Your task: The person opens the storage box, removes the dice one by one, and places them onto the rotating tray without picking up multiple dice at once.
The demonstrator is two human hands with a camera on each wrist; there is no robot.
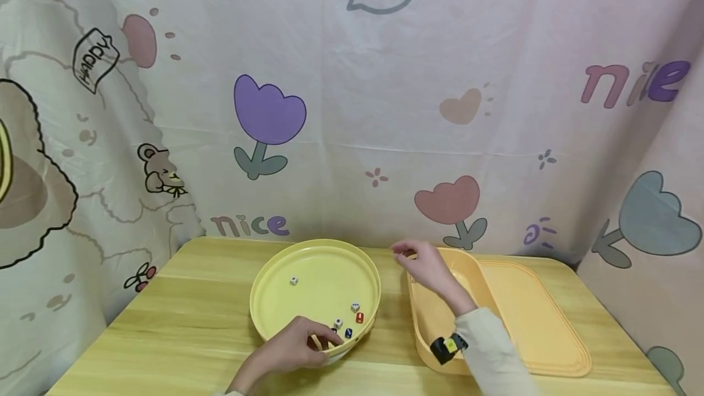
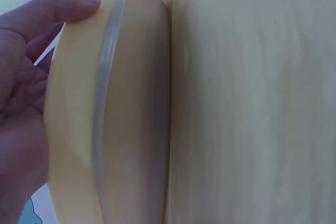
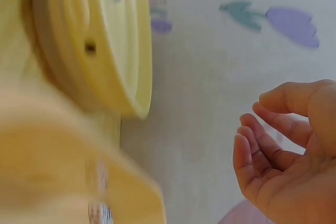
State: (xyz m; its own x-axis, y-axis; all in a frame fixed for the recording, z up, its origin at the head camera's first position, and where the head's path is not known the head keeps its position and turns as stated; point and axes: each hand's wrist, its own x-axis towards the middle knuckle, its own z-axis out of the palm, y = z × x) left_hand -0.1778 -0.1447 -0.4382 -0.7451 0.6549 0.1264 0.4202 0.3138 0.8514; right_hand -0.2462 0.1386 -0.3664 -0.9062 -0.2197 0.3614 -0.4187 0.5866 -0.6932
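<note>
A round yellow tray (image 1: 308, 274) holds several dice: a white die (image 1: 294, 281) towards the back, others, including a red die (image 1: 360, 318) and a blue die (image 1: 349, 333), near the front right rim. My left hand (image 1: 294, 344) grips that front rim; in the left wrist view its thumb lies on the outer wall of the tray (image 2: 79, 87). Over the back left edge of an orange box (image 1: 434, 316), my right hand (image 1: 431, 267) hovers with loosely bent fingers. The right wrist view shows this hand (image 3: 289, 156) holding nothing.
An orange lid or flat tray (image 1: 539, 316) lies right of the box on the wooden table (image 1: 181, 322). Small blurred pieces (image 3: 100, 213) show by the box's wall in the right wrist view. A printed curtain (image 1: 352, 109) hangs behind the table.
</note>
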